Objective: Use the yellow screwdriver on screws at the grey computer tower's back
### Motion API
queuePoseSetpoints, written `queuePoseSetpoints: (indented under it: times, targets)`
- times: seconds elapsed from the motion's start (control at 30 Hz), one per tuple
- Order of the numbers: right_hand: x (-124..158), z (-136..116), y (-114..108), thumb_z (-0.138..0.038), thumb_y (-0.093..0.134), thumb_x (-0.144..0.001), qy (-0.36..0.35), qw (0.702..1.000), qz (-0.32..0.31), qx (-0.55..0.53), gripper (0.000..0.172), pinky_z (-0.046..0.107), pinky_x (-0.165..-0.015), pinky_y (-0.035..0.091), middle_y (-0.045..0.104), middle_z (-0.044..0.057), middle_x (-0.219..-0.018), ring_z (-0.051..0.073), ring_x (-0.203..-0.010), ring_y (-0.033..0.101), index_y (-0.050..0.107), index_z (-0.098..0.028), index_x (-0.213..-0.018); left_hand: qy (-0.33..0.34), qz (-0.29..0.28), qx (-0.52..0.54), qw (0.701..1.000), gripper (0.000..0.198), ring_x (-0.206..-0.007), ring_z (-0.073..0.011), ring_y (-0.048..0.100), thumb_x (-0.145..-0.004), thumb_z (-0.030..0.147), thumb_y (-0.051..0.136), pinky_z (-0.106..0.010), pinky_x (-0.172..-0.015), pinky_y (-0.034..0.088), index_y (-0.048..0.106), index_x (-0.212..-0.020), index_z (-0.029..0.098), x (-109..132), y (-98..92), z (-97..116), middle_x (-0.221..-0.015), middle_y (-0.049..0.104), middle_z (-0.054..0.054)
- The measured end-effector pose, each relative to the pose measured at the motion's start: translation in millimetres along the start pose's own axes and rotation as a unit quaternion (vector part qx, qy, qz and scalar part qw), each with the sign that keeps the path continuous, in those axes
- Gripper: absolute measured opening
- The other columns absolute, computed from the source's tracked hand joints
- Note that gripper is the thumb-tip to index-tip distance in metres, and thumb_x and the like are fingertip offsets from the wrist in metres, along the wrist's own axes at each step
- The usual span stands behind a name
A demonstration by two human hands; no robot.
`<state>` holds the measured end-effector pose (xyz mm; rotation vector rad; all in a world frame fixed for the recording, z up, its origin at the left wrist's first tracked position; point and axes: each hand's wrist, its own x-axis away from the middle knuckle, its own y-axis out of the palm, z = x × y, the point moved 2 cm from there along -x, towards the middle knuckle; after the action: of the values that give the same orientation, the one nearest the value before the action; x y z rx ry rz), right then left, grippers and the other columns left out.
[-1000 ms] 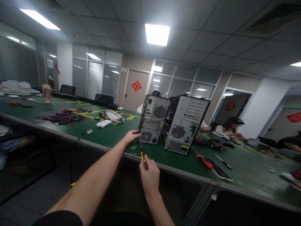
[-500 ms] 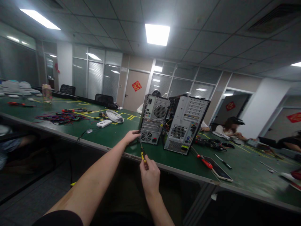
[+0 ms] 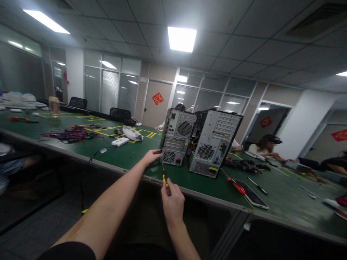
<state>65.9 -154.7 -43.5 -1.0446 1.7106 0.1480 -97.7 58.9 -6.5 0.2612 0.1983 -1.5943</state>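
Note:
My right hand is closed around the yellow-and-black handle of a screwdriver. The screwdriver's shaft points up toward the lower left rear corner of a grey computer case; exactly where its tip rests is too small to make out. With its fingers closed at that same lower left edge, my left hand grips the case. The case stands upright, its rear panel with fan grilles and slots facing me. A second, larger computer case stands upright just right of it, near the table's front edge.
Right of the cases lie a red-handled screwdriver, a phone and black cables. On the left are a wire bundle, a white power strip and a white round fan cover. A person sits at the right.
Both my hands and the screwdriver look almost unmoved. Behind the left case, another person's hand and sleeve now reach a little farther left over the table.

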Motion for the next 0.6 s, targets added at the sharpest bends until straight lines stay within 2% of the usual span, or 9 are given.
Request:
queuePoseSetpoints:
  times: [0.6]
  targets:
    - [-2.3, -2.4, -1.1, -0.029, 0.05, -0.101, 0.005, 1.0, 0.015, -0.024, 0.036, 0.025, -0.065, 0.055, 0.068, 0.006, -0.079, 0.015, -0.065, 0.066, 0.074, -0.01, -0.12, -0.004, -0.002, 0.006, 1.0, 0.073, -0.123, -0.0356, 0.064, -0.056, 0.039, 0.094, -0.042, -0.096, 0.052, 0.074, -0.121, 0.014, -0.2, -0.5, -1.2, -0.128, 0.071, -0.017]
